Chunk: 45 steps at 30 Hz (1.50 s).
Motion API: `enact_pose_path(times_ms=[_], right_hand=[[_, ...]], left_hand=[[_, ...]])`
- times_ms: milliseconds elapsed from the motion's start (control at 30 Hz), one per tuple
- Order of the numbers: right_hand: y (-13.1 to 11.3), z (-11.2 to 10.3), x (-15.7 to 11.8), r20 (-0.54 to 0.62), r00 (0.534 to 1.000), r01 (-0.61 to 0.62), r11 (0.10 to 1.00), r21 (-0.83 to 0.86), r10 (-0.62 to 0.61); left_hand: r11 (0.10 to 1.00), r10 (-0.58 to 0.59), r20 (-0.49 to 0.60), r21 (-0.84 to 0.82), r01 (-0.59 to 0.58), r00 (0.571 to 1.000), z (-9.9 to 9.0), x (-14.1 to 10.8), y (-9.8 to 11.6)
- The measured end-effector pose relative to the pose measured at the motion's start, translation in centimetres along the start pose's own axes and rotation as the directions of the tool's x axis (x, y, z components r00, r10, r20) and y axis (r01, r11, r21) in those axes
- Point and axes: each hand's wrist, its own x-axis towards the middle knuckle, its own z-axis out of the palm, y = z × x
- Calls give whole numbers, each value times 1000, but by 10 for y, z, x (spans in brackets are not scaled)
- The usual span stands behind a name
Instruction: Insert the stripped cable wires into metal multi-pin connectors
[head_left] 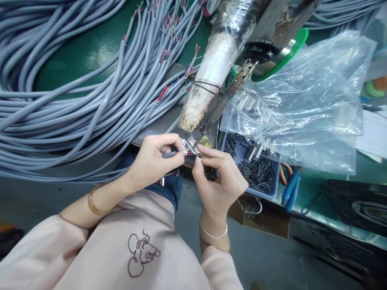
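Note:
My left hand (159,159) pinches a grey cable (169,154) close to its stripped end, where thin coloured wires fan out. Between thumb and index finger, my right hand (219,171) grips a small metal pin connector (192,145) by its near end. The coloured wires reach the connector's pins; whether each one is joined to a pin is too small to tell. Just above the connector is the tip of a soldering iron (208,127), clamped in a slanting metal mount. Beside it slopes a plastic-wrapped tube (201,92) with a stained open end.
Many grey cables (75,112) with stripped ends cover the left of the bench. At right, a blue tray (275,181) holds short black sleeves and connectors, partly under a clear plastic bag (317,104). Blue-handled pliers (292,191) and a green-rimmed solder spool (284,64) are nearby.

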Motion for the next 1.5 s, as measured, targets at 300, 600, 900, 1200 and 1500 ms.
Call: enact_pose_path(times_ms=[300, 600, 900, 1200, 1500], right_hand=[[0, 3, -4, -90, 995, 46, 997, -60, -52], [-2, 5, -7, -63, 991, -110, 991, 70, 115], [-1, 3, 0, -25, 1000, 13, 1000, -8, -13], [3, 6, 2, -54, 998, 32, 999, -11, -33], [0, 5, 2, -64, 996, 51, 997, -56, -54]], left_hand=[[989, -76, -21, -128, 72, 997, 0, -9, -2], [980, -34, 9, -195, 35, 999, 1, -11, -6], [989, -7, -63, -149, -3, 998, 3, -5, -4], [991, 8, -71, -133, -18, 997, 4, -3, -1], [991, 12, -74, -131, -22, 997, 3, -2, 4]])
